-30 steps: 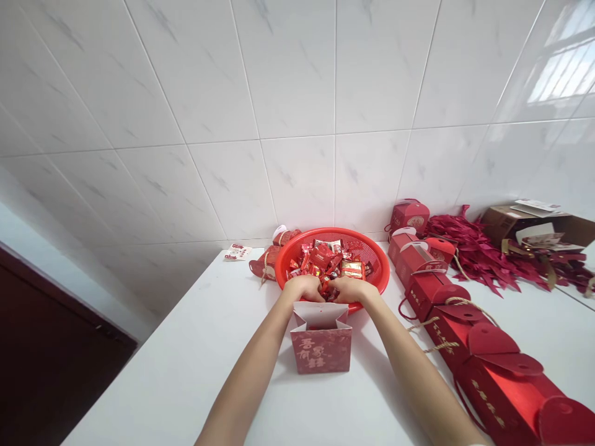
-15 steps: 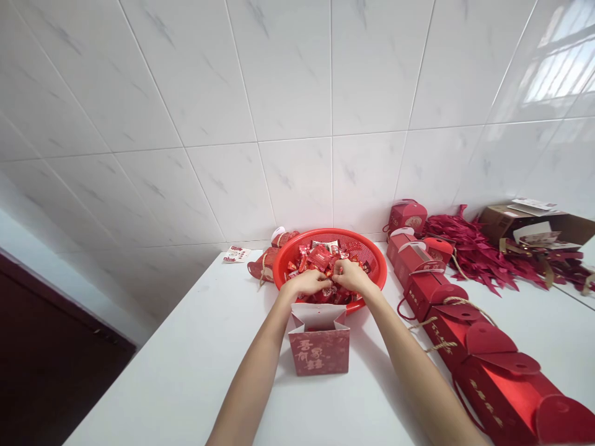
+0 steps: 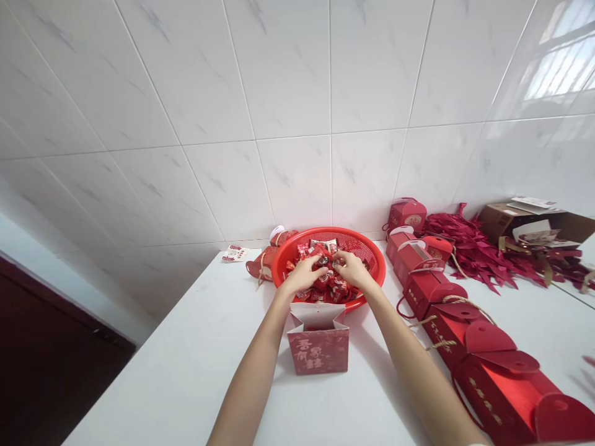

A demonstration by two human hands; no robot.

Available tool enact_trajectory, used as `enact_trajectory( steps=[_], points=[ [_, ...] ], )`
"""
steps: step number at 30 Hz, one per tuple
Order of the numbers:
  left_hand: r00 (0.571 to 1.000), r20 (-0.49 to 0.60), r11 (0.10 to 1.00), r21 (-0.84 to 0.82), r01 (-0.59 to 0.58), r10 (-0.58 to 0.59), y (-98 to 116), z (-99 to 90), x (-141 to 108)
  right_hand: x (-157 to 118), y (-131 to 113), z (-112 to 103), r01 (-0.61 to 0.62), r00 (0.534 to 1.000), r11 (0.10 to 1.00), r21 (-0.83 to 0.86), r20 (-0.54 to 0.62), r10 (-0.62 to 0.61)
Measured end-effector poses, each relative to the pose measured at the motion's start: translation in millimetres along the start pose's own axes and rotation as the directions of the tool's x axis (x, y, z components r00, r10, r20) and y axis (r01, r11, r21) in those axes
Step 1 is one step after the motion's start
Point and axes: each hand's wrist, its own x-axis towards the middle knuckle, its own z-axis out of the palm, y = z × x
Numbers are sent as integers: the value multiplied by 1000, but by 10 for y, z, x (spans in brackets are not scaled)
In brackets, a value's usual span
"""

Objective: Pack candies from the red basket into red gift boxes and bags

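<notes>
Foil- and plastic-wrapped candies (image 3: 328, 290), mostly red, lay heaped in a round red plastic basket (image 3: 365, 243) with perforated sides, which stood on the table near the wall. The person's left hand (image 3: 303, 274) reached over the near left rim into the heap, its thumb and fingers apart, with red wrappers showing between them. The right hand (image 3: 352, 271) came in from the other side, fingers bent down among the candies; whether they were clamped on a piece could not be told. The two hands faced each other across the heap, near but not touching.

Just in front of the basket, between the forearms, an open-topped red paper gift box (image 3: 318, 350) stood upright, with pale characters on its front and a whitish inside. Beside the basket on the left were a red candy pouch (image 3: 267, 263) tied with cord and, farther left, some printed cards (image 3: 235, 253).

To the right, a row of red gift boxes (image 3: 502, 384) with rope handles ran toward the near edge of the white table (image 3: 195, 353). Beyond them lay a pile of crimson ribbons (image 3: 474, 248) and an open cardboard box (image 3: 496, 220). A blurred shape, perhaps another person's fingers, showed at the far right edge. White marbled tiles (image 3: 292, 80) covered the wall behind.
</notes>
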Motion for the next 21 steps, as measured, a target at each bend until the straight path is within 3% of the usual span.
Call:
enact_trajectory(
  steps=[12,21],
  points=[
    [991,90,994,-66,-90,96,2,-1,4,81,111,69,89,996,980,177,-37,-84],
    [993,63,990,-107,-94,101,-25,27,26,144,178,117,151,983,950,273,-141,-116]
  ],
)
